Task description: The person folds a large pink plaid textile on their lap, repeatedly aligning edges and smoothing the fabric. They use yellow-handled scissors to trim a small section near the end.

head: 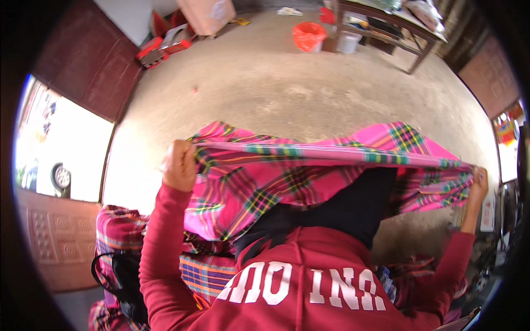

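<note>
A pink plaid cloth (290, 178) with green, yellow and dark checks is stretched across in front of my body, over my dark-clothed legs. My left hand (180, 166) is closed on its upper left corner area, and my right hand (478, 182) grips its right end. Between my hands the edge runs nearly straight, slanting slightly down to the right. Below that edge the cloth hangs in loose folds, and part of it shows beyond the edge too. The fingertips of my left hand are hidden.
Plaid cushions or bedding (207, 273) lie behind me, with a black bag (128, 281) at the left. Ahead on the concrete floor stand a bin with a red liner (308, 36), a white bucket (348, 42) and a wooden table (389, 31). Red boxes (152, 52) stand near the dark door (89, 62).
</note>
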{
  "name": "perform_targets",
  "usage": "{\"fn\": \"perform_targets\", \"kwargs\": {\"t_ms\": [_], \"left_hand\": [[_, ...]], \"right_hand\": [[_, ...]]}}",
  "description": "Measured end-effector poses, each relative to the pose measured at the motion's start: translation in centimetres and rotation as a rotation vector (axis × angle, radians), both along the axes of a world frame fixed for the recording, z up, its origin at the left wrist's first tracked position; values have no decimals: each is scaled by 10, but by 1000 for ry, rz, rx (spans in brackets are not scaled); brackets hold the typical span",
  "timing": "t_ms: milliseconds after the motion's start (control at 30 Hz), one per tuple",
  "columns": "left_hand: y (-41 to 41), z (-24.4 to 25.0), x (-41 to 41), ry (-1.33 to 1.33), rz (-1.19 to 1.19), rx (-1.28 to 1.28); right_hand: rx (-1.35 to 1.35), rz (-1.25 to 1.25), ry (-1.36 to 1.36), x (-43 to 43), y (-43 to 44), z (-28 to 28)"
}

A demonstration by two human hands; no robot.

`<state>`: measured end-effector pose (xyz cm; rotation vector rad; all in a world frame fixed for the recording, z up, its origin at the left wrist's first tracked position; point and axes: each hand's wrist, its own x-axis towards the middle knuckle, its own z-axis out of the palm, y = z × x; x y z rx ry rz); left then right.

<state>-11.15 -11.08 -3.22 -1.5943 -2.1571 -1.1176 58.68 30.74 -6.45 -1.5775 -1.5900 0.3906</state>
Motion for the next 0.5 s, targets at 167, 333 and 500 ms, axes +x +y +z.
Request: {"fn": "perform_targets", "kwargs": {"t_ms": [167, 333, 500], "left_hand": [[13, 4, 3, 35, -25, 51], [45, 36, -7, 138, -54, 32], [80, 94, 29, -187, -30, 19]], "right_hand": [[108, 140, -25, 17, 21, 5], [148, 50, -89, 61, 83, 61], [294, 144, -103, 42, 66, 149]]}}
